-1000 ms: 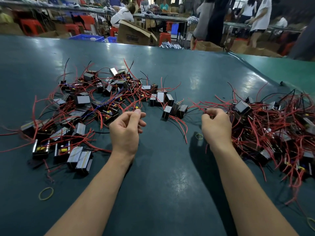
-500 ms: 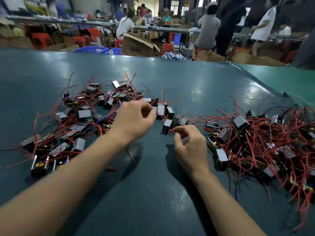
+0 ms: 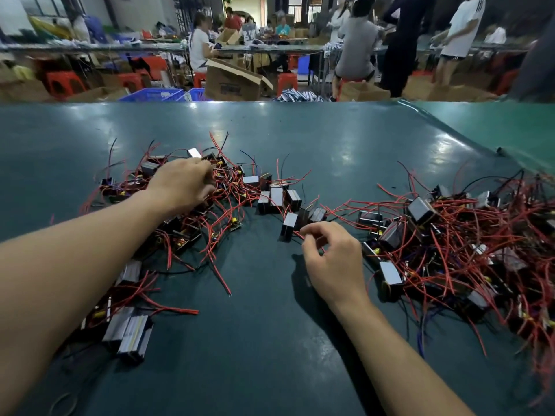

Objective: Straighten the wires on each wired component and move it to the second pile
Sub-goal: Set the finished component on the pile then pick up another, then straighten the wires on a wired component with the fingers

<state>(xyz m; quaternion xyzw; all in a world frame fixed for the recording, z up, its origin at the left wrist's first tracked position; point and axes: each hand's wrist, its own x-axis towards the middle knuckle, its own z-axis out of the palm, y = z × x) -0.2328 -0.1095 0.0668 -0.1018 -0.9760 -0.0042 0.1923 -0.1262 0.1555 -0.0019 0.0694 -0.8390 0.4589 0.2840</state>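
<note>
Hands over dark green table [image 3: 300, 340], head view only. Left hand [image 3: 180, 184] reached far out over the left pile [image 3: 192, 205], fingers curled down among red wires [image 3: 228, 187] at its far side; fingertips buried there, so cannot tell whether anything is gripped. Left forearm laid across the near half of that pile, hiding several components beneath it. Right hand [image 3: 333, 262] nearer, between the two piles, fingers bent inward with thumb and forefinger close together at a thin red wire; looks like a pinch, though the strand is too fine and partly covered by the knuckles to be certain. Just beyond those fingertips, small black component [image 3: 289, 226] standing on the table, beside a short row of similar blocks trailing off the left pile. Right of the right hand, right pile [image 3: 450, 250]: dense tangle of red and black leads over black blocks, individual parts hard to separate, far edge cut off by the frame. Near left corner of the table, faint rubber band [image 3: 64, 403], barely readable. Beyond the table's far edge, blurred: cardboard box [image 3: 234, 82], blue crates [image 3: 153, 94], red stools [image 3: 64, 82], people seated and standing at benches.
</note>
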